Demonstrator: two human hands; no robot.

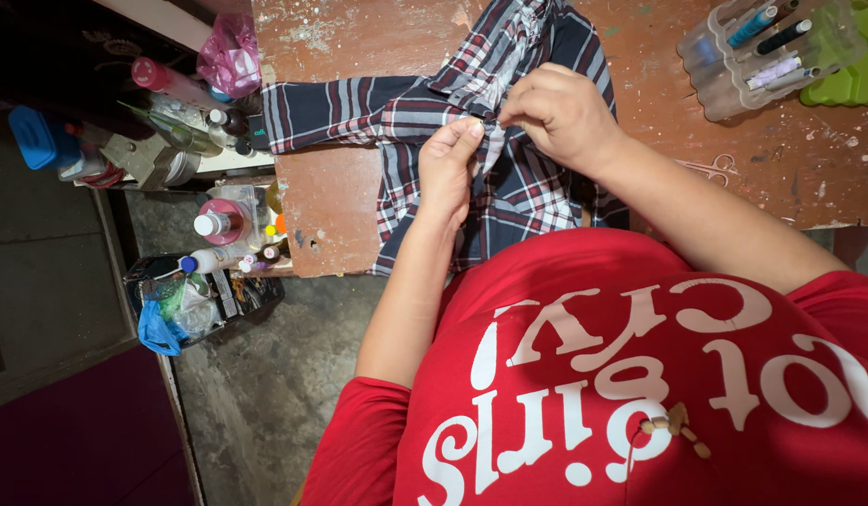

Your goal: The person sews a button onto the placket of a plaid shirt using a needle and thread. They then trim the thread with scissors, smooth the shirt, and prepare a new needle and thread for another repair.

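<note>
A dark plaid shirt (396,108) with red and white stripes lies spread on a worn brown wooden table (331,201), one sleeve stretched out to the left. My left hand (448,169) pinches the shirt's front edge between thumb and fingers. My right hand (561,112) is closed on the same bit of fabric just to the right, knuckles up. Both hands meet at the middle of the shirt. Whatever small thing may be between the fingertips is hidden.
A clear plastic organiser (762,52) with pens and thread stands at the table's far right, beside a green tray (851,84). Small scissors (710,169) lie near my right forearm. Left of the table, a shelf holds bottles (218,225) and a pink bag (230,56).
</note>
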